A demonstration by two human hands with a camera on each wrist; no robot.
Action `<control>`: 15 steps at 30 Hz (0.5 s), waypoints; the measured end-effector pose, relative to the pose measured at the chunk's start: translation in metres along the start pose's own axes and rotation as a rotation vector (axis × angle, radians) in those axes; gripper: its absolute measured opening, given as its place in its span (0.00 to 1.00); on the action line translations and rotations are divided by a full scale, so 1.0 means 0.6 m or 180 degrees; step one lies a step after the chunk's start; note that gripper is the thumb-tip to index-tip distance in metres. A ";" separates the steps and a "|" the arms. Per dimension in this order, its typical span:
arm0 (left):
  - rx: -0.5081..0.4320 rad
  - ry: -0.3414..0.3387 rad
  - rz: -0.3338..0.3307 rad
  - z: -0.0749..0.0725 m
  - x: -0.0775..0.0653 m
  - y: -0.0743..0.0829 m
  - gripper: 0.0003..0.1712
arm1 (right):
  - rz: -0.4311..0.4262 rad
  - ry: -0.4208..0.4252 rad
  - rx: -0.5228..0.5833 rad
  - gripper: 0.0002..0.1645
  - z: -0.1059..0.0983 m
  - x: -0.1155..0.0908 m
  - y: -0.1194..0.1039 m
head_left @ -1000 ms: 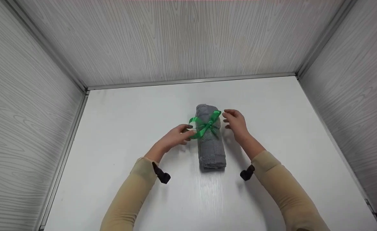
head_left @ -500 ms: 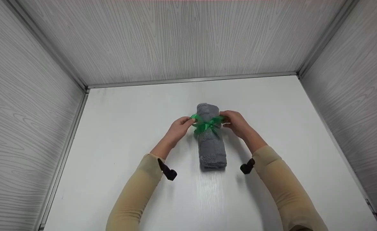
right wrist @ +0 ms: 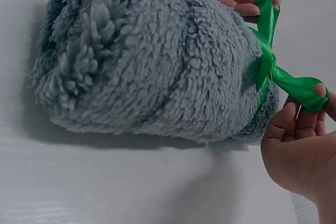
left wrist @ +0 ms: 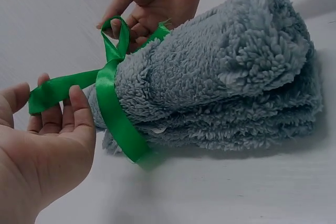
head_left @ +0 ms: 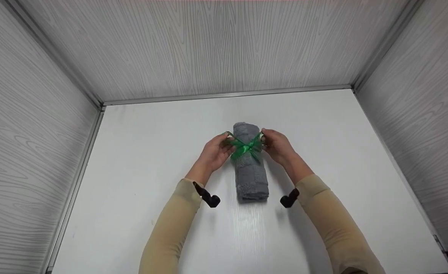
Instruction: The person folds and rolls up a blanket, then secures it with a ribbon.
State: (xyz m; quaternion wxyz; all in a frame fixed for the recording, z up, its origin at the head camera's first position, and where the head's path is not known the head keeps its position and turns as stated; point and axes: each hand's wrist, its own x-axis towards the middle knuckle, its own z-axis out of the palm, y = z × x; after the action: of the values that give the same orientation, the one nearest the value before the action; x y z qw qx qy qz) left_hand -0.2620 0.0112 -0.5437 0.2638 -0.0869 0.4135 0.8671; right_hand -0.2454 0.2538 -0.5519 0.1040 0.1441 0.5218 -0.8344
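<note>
A grey fluffy towel (head_left: 251, 177), rolled up, lies lengthwise on the table. A green satin ribbon (head_left: 248, 147) runs round it, tied in a bow on top, as the right wrist view shows with its knot and a loop to each side. My left hand (head_left: 214, 154) pinches the left loop between thumb and fingers; in the left wrist view that loop (left wrist: 63, 86) stretches straight out from the knot. On the other side my right hand (head_left: 278, 146) holds the right loop (right wrist: 302, 88), its fingertips inside the bend. A ribbon tail (left wrist: 123, 127) hangs down the towel's side.
The white table (head_left: 151, 152) spreads out around the towel. Wood-grained panels stand at the back (head_left: 224, 49), left (head_left: 29, 152) and right (head_left: 418, 95). A black wrist camera (head_left: 208, 198) sticks out from the left sleeve, another (head_left: 289, 198) from the right.
Both hands have come to the bow's loops and draw them outward; the left has moved up along the towel, the right inward. The bow is pulled out more sideways; the towel stays put.
</note>
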 end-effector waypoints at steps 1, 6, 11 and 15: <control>-0.0016 0.0031 -0.0024 0.001 0.002 -0.002 0.14 | 0.0018 0.0048 0.0045 0.11 0.001 0.001 0.001; 0.0042 0.0138 -0.0139 0.004 0.007 -0.009 0.18 | 0.0226 0.0248 0.0358 0.12 0.006 0.006 0.007; -0.0039 0.0246 -0.0187 0.001 0.009 -0.011 0.10 | 0.0460 0.0468 0.0752 0.15 0.005 0.004 0.008; -0.0061 0.0246 -0.0212 -0.003 0.010 -0.010 0.09 | 0.0524 0.0637 0.0830 0.17 0.004 0.004 0.010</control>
State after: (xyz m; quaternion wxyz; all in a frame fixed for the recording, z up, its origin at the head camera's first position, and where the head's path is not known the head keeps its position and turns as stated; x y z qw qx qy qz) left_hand -0.2639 0.0152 -0.5510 0.2755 -0.1366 0.4120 0.8577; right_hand -0.2458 0.2488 -0.5566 0.1000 0.2809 0.4033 -0.8651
